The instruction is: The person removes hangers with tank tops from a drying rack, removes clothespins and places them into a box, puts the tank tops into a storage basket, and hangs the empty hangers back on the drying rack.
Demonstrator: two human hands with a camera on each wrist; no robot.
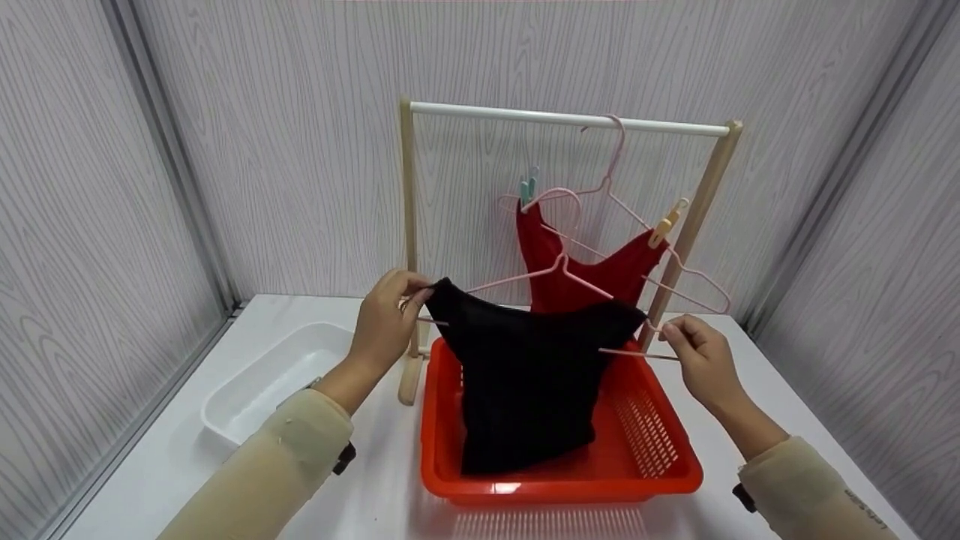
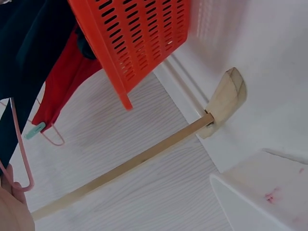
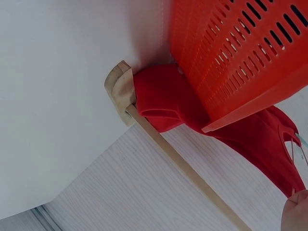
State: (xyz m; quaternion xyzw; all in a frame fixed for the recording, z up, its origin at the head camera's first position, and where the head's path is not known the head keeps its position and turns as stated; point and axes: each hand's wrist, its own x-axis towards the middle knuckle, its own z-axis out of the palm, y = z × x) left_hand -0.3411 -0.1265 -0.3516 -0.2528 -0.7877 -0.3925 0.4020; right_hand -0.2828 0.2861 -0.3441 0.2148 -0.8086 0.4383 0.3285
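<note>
A basket (image 1: 660, 480) is sitting on the table (image 1: 757, 390) before a rack (image 1: 409, 225), with a tub (image 1: 247, 390) lying to its left. A garment (image 1: 525, 375) is hanging on a hanger (image 1: 525, 279) into the basket, and another garment (image 1: 592, 274) is hanging behind it

Rack posts (image 1: 408, 225) flank red basket (image 1: 660, 457); hung red garment (image 1: 577, 274) blocks behind; table (image 1: 757, 390) sides open.

My head camera looks forward and down over the tabletop (image 1: 757, 390) at the red basket (image 1: 660, 480) and wooden rack (image 1: 409, 225). Each wrist camera sits low and close, facing the basket's slotted wall and a rack foot. All three views share basket and rack.
</note>
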